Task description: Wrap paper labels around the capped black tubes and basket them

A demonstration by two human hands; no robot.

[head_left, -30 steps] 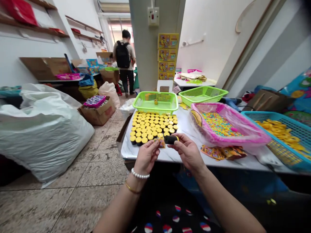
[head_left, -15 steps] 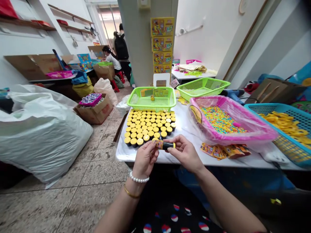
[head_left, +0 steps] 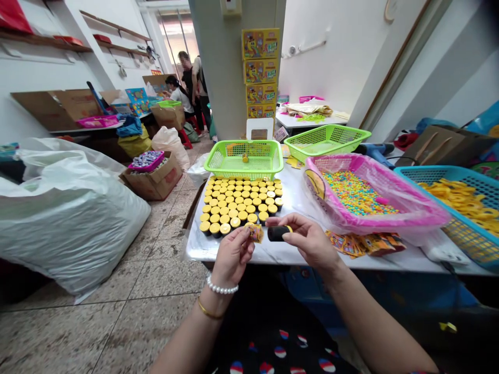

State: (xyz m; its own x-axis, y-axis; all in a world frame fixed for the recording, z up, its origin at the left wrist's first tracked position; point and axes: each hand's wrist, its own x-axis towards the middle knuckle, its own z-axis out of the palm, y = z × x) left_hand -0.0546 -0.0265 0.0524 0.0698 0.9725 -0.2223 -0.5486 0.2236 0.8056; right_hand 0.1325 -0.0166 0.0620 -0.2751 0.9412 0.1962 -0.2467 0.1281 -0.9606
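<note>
My left hand [head_left: 234, 255] pinches a small orange-yellow printed paper label [head_left: 255, 233] between finger and thumb. My right hand [head_left: 307, 241] holds a black cylindrical container [head_left: 278, 234] with a yellow end, a short gap away from the label. Just beyond my hands, closely packed rows of black jars with yellow lids [head_left: 237, 205] stand on a white marble table [head_left: 293, 200]. A pile of similar printed labels [head_left: 364, 244] lies to the right of my right hand.
A green basket [head_left: 244, 161] stands behind the jars, and a pink-lined tray of coloured beads [head_left: 374, 221] and a blue basket of yellow rings [head_left: 436, 176] sit to the right. Large white sacks [head_left: 66, 218] fill the floor at left. Two co-workers [head_left: 183, 85] are at the back.
The label and black container, touching earlier, are now apart. My right hand has moved rightward with the container. A standing person at the back has shifted position.
</note>
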